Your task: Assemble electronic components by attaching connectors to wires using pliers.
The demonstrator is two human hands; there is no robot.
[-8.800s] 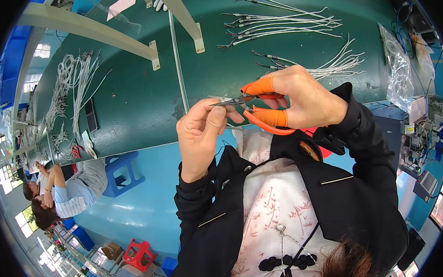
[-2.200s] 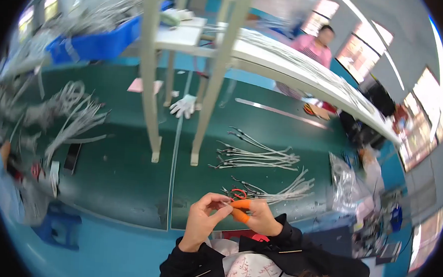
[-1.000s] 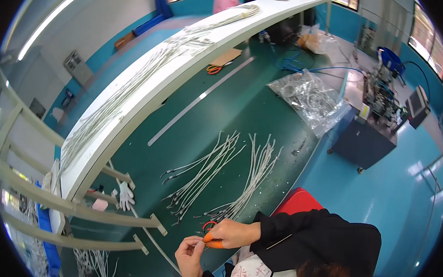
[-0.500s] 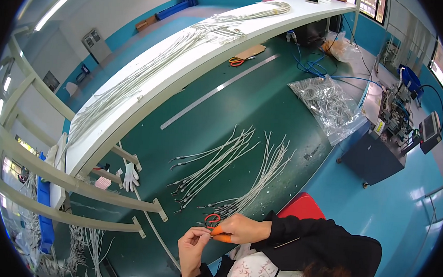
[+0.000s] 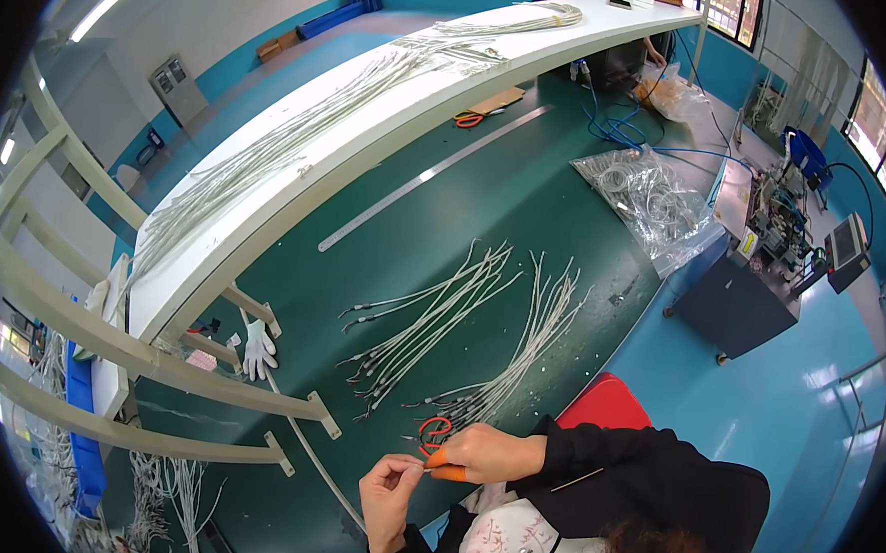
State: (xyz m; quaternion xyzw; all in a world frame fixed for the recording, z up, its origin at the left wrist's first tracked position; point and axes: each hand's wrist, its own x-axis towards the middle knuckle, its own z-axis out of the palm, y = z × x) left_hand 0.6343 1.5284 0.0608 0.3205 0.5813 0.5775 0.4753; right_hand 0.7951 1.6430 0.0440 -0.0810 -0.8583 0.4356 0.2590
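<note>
Low in the view my left hand (image 5: pixel 387 499) and my right hand (image 5: pixel 489 453) meet, thumbs and fingertips pinched close together. Whatever lies between them is too small and covered to make out. Orange covers (image 5: pixel 448 471) sit on fingers of my right hand. Just beyond the fingertips lie red-handled scissors (image 5: pixel 436 431) on the green table (image 5: pixel 297 389). Past them, a bunch of pale cables (image 5: pixel 529 346) with dark ends fans out. A second bunch of similar cables (image 5: pixel 430 331) lies to its left.
A long metal ruler (image 5: pixel 433 176) and orange-handled scissors (image 5: pixel 468 120) lie farther back. A white raised shelf (image 5: pixel 235 231) carrying long cables spans the left. A clear bag of coiled cable (image 5: pixel 652 202) rests at right, near a machine (image 5: pixel 782 219). A white glove (image 5: pixel 258 350) lies left.
My hands stay pinched together in nearly the same spot. The view has shifted slightly. At the far end, another person's arm now shows beside the shelf.
</note>
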